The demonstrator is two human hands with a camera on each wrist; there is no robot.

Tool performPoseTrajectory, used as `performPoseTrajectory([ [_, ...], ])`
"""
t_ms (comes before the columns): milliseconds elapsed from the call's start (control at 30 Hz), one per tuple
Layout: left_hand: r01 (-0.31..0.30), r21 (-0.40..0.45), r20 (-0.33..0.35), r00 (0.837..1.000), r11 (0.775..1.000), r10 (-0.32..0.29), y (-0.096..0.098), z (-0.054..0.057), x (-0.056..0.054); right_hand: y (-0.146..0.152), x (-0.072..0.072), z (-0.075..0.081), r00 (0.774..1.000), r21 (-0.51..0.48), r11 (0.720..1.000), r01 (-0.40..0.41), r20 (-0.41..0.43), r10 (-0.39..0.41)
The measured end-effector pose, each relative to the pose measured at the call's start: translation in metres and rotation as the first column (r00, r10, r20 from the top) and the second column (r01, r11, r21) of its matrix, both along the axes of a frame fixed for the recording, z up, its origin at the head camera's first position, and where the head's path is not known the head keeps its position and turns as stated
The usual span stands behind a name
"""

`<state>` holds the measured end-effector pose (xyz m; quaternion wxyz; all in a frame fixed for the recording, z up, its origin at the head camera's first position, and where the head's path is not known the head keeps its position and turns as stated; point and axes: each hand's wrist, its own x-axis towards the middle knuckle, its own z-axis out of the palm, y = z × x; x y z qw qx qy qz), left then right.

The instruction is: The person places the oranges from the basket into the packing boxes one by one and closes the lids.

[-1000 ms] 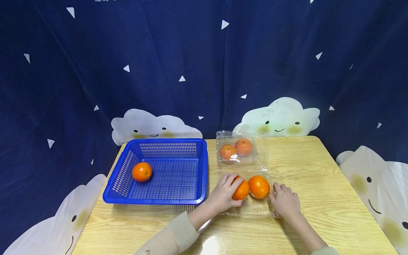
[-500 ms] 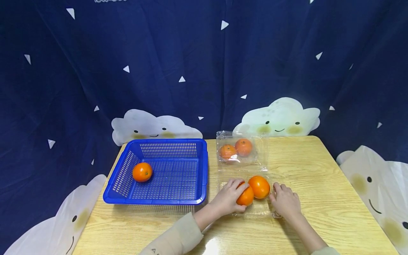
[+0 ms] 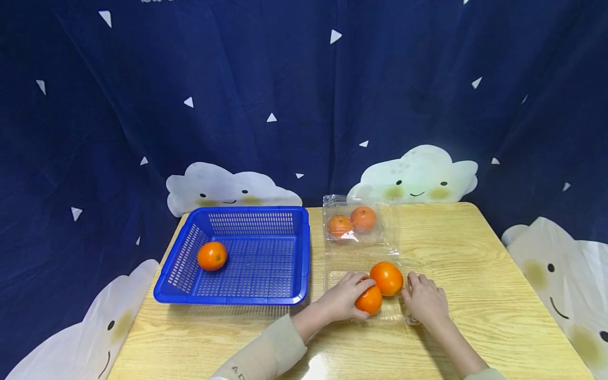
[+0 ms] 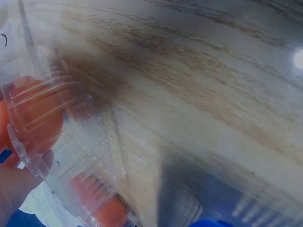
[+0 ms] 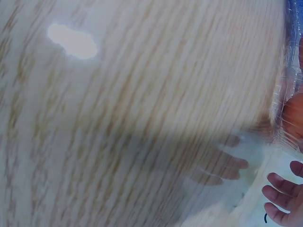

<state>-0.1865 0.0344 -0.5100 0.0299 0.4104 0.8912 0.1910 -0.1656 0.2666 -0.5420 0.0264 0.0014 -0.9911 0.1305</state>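
Observation:
My left hand point(image 3: 343, 300) grips an orange point(image 3: 370, 301) low over the near half of a clear plastic clamshell box point(image 3: 391, 316). Its fingers curl over the top, with the thumb at the near side. A second orange point(image 3: 387, 278) sits right behind it, overlapping it in the head view. In the left wrist view, the held orange point(image 4: 35, 113) shows through the ribbed plastic wall. At the box's right edge, my right hand point(image 3: 427, 302) lies with relaxed fingers beside the plastic; its fingers point(image 5: 279, 191) appear spread in the right wrist view.
Two more oranges point(image 3: 363, 219) show through clear plastic at the box's far half. To the left stands a blue slatted basket point(image 3: 304, 253) holding one orange point(image 3: 212, 256). Everything is on a wooden table point(image 3: 446, 237), with a dark blue cloud-patterned curtain point(image 3: 304, 79) behind.
My left hand has moved right and toward me with its orange, which now sits in front of the second orange instead of at its left. The right hand stays put.

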Motion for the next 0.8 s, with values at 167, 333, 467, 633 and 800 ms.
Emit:
performPoseTrajectory([
  [167,0.024,0.004,0.014,1.000,1.000,-0.024,0.0004,0.0001,-0.0020,-0.0001,-0.0002,0.0002,1.000,0.000,1.000,-0.004,-0.003,0.004],
  [333,0.039,0.002,0.062,0.997,0.999,-0.039,0.0006,-0.0012,-0.0041,0.0000,-0.0003,-0.0001,1.000,0.006,1.000,-0.006,-0.004,0.006],
  [467,0.045,0.000,0.105,0.993,0.999,-0.044,0.0003,-0.0018,-0.0056,-0.0003,-0.0007,0.0000,1.000,0.008,1.000,-0.007,-0.006,0.007],
  [633,0.069,0.007,0.128,0.989,0.998,-0.070,0.0006,-0.0032,-0.0078,-0.0006,-0.0008,0.0006,1.000,0.009,1.000,-0.008,-0.001,0.008],
  [800,0.080,0.013,0.167,0.983,0.997,-0.081,0.0008,-0.0044,-0.0096,-0.0003,-0.0008,0.0003,1.000,0.001,1.000,-0.005,0.011,0.005],
])
